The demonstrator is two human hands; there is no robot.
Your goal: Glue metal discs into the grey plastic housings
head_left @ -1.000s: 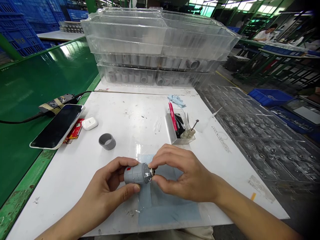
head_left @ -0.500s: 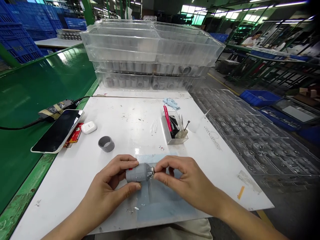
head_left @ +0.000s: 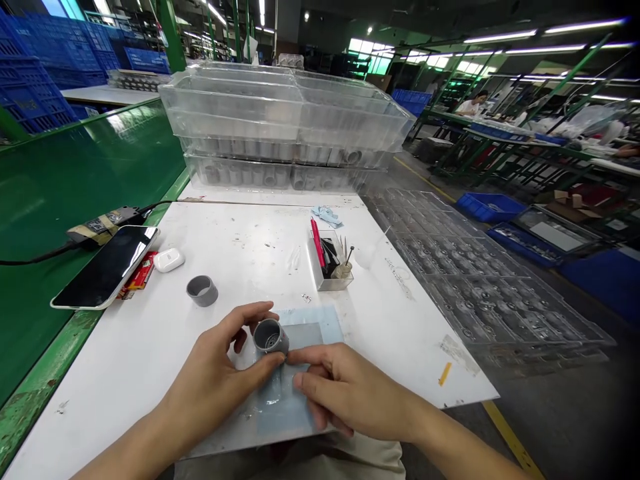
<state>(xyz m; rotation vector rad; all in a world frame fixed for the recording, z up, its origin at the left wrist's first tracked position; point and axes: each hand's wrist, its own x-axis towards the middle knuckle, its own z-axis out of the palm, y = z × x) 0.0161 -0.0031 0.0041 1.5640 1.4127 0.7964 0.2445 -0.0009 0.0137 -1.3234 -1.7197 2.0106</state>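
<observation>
One hollow grey cylinder (head_left: 273,339) sits between left fingers (head_left: 245,313).

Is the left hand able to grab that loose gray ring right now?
Probably not just yet: the left hand is holding a gray cylinder. Otherwise the way looks free, with only open table between it and the gray ring.

Grey cylinder (head_left: 271,338), open end up, in left grip (head_left: 225,363); right grip (head_left: 347,387) beside it
</observation>
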